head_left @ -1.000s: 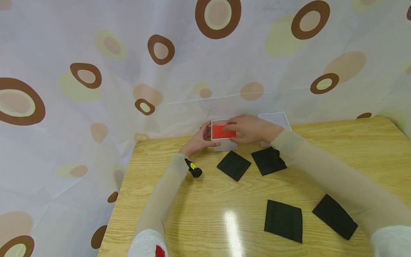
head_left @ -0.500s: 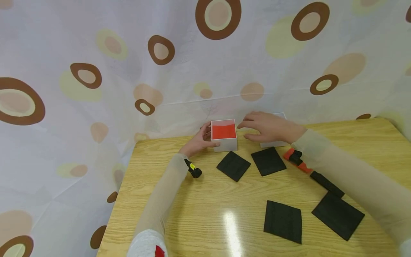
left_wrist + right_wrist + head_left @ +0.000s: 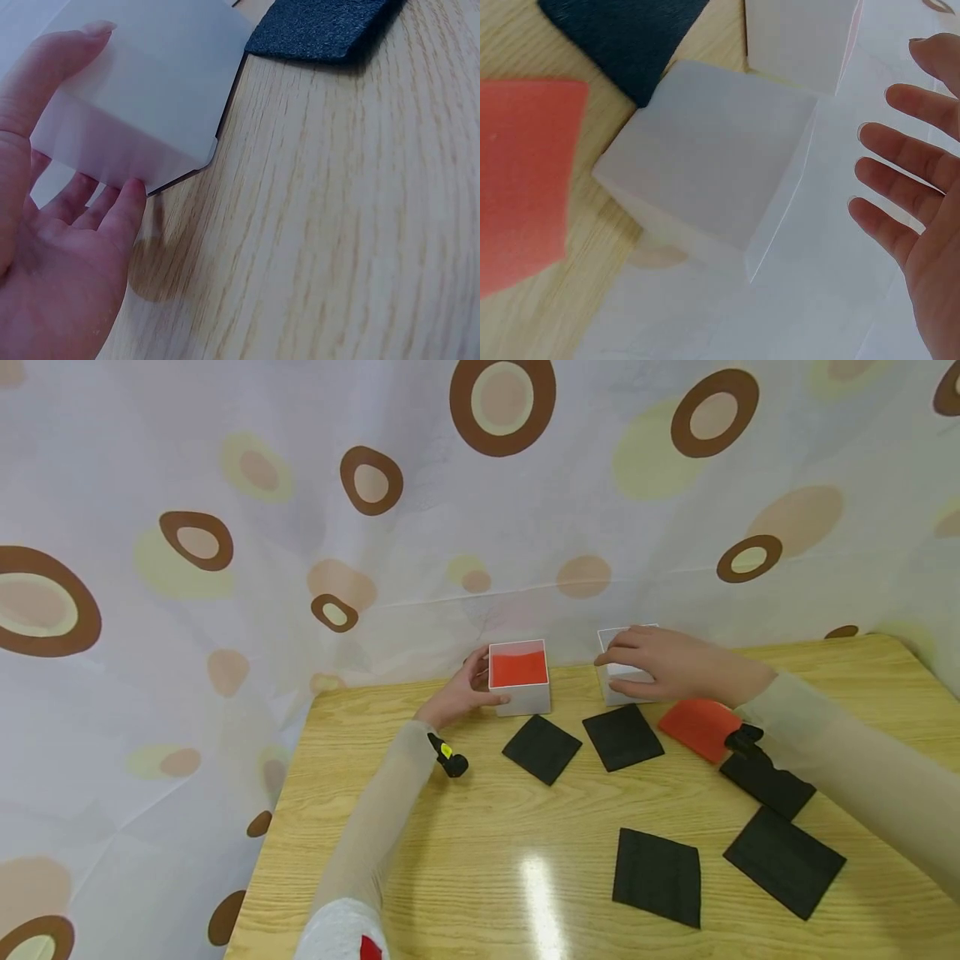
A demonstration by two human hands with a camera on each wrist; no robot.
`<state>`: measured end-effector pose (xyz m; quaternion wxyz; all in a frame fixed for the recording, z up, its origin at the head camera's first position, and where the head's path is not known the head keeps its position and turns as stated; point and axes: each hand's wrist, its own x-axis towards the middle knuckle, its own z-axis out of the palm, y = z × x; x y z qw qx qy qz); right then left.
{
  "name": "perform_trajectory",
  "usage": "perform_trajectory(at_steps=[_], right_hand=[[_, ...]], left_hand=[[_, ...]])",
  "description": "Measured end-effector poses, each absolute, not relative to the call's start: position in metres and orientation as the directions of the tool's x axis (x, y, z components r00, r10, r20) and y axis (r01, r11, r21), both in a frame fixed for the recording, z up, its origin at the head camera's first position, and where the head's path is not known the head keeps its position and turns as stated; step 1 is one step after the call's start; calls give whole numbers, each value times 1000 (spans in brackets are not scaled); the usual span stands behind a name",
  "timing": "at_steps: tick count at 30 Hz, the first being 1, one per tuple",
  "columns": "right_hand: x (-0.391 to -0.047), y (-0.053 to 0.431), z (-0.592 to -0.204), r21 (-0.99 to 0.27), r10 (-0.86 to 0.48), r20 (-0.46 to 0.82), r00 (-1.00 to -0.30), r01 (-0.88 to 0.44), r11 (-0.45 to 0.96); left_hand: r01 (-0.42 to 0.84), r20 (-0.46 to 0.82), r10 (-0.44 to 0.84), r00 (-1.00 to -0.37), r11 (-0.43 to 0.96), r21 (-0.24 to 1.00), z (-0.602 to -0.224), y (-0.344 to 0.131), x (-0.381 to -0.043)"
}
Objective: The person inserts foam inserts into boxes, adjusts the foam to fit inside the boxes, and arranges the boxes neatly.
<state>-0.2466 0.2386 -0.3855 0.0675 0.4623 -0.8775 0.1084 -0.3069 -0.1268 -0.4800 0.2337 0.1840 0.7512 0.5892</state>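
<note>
My left hand holds a white box at its left corner, thumb on the front face and fingers at the side. Inside that box lies a piece of red felt. In the left wrist view, the fingertips touch the white wall. My right hand hovers over a second white box with nothing in its grasp; its fingers are spread in the right wrist view. The hand partly covers that second box, so its inside is mostly hidden.
Black felt squares lie in front of the boxes and nearer the person. A red felt square sits by the right wrist, partly under the sleeve, touching a black piece. Behind the wooden table hangs a patterned cloth.
My right hand has left the red-felt box and moved right to above the second box. The red felt in the first box and the one by the right wrist came into view. My left hand stays put.
</note>
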Motion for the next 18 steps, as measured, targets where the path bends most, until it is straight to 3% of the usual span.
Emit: perform_trajectory(at_steps=[7,18], right_hand=[[-238,265,-393,-123,-791,276,-547,-836,535],[-214,298,-404,-97,-741,240,-628,-775,625]], left_hand=[[-2,-133,550,-825,232,973,-482,-127,-307],[-10,-138,552,-823,228,974,-482,-127,-307]])
